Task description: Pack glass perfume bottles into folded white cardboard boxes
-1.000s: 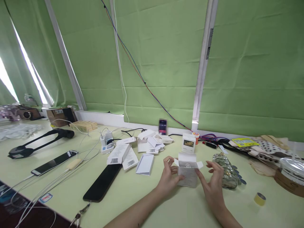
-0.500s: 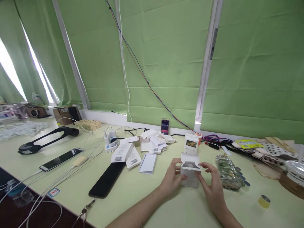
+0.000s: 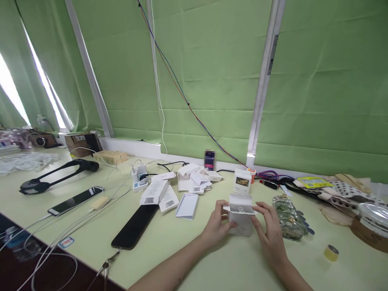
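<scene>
A small white cardboard box (image 3: 240, 224) stands on the table in front of me, its lid flap raised at the back and its side flaps spread outward. Inside the opening a round clear spot shows; I cannot make out what it belongs to. My left hand (image 3: 218, 226) grips the box's left side, thumb on the front and fingers by the left flap. On the other side, my right hand (image 3: 268, 226) pinches the right flap and corner. Just behind stands a similar white box (image 3: 242, 182) with a picture on its front.
Flattened white cartons (image 3: 194, 180) lie left of centre beside a black phone (image 3: 135, 227). To the right are a wrapped stack of glassy discs (image 3: 287, 218), a yellow tape roll (image 3: 331, 253) and a lidded cup (image 3: 371, 224). Cables and a second phone (image 3: 75, 201) lie at left.
The box's side flaps now stick out wider to left and right, and its opening shows more. My hands stay at its two sides. The whole view has shifted slightly.
</scene>
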Tool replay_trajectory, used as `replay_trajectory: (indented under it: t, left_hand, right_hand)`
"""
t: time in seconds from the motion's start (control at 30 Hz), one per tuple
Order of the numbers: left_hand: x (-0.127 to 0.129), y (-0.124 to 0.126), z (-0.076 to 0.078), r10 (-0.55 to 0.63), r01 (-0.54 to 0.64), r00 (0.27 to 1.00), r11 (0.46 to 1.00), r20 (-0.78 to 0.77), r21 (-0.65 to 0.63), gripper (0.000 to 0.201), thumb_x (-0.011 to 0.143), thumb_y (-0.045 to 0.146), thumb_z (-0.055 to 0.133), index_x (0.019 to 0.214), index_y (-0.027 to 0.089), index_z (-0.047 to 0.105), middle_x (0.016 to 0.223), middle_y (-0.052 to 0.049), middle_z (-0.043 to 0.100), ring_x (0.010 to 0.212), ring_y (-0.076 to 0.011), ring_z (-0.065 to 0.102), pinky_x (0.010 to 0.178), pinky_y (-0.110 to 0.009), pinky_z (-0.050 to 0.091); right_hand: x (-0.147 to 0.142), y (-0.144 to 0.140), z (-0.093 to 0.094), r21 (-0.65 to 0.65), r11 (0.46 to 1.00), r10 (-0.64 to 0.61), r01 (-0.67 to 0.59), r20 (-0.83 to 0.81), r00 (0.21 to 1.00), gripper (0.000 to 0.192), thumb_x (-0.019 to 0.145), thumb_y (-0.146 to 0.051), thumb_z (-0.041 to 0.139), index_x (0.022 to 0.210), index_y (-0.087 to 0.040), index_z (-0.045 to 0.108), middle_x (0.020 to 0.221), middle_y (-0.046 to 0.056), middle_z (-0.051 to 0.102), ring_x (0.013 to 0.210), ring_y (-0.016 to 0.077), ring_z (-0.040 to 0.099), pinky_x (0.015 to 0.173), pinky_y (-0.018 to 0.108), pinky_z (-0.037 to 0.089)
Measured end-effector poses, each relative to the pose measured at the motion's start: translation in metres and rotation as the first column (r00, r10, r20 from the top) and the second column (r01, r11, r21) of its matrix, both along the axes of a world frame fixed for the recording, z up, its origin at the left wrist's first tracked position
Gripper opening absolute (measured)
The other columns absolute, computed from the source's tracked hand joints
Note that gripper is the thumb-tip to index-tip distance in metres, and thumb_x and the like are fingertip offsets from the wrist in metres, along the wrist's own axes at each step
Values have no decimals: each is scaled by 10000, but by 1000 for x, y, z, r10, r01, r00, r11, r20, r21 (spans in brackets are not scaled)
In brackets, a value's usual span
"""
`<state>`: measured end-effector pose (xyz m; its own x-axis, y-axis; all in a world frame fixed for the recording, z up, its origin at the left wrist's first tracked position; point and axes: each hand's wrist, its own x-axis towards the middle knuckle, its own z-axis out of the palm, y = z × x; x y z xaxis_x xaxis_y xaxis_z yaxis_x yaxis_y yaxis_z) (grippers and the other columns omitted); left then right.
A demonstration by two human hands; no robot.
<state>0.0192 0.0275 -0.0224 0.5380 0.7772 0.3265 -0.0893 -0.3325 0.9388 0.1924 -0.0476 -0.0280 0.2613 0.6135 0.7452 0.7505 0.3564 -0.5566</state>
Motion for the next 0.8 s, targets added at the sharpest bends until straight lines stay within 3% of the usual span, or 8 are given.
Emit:
replay_trajectory:
  t: [0.1, 0.23, 0.43, 0.8]
  left_hand:
    - [0, 0, -2, -1, 1, 1000, 1000, 27, 0, 472, 687, 142, 695, 999, 238, 356, 1069, -24, 523, 903, -162, 596, 851, -372, 499]
    - [0, -2, -7, -39, 36, 998, 998, 53, 41, 464, 690, 174, 718, 980, 237, 362, 1073, -25, 491, 911, -163, 586, 850, -369, 502]
    - [1, -9, -13, -107, 103, 994, 991, 33, 90, 452, 727, 178, 695, 1016, 240, 353, 1088, -40, 479, 940, -178, 581, 850, -374, 501]
    - [0, -11, -11, -64, 69, 997, 980, -35, 188, 426, 772, 182, 650, 1141, 255, 449, 1142, -50, 496, 995, -185, 552, 886, -373, 505]
  right_hand:
    - [-3, 1, 2, -22, 994, 99, -104, -171, 980, 209, 898, -394, 472, 980, -220, 555, 1077, 82, 537, 1041, 248, 511, 872, 418, 417]
    - [-8, 0, 7, -4, 979, 184, -204, -416, 891, 226, 866, -418, 523, 772, -214, 499, 926, 50, 536, 886, 208, 525, 724, 320, 446]
    - [-15, -6, 13, 4, 976, 170, -216, -637, 752, 295, 772, -447, 627, 731, -227, 435, 916, 27, 512, 763, 173, 503, 507, 223, 392]
    - [-9, -1, 1, 87, 966, 235, -243, -688, 686, 243, 820, -397, 556, 704, -215, 446, 901, 14, 483, 788, 164, 475, 630, 247, 385]
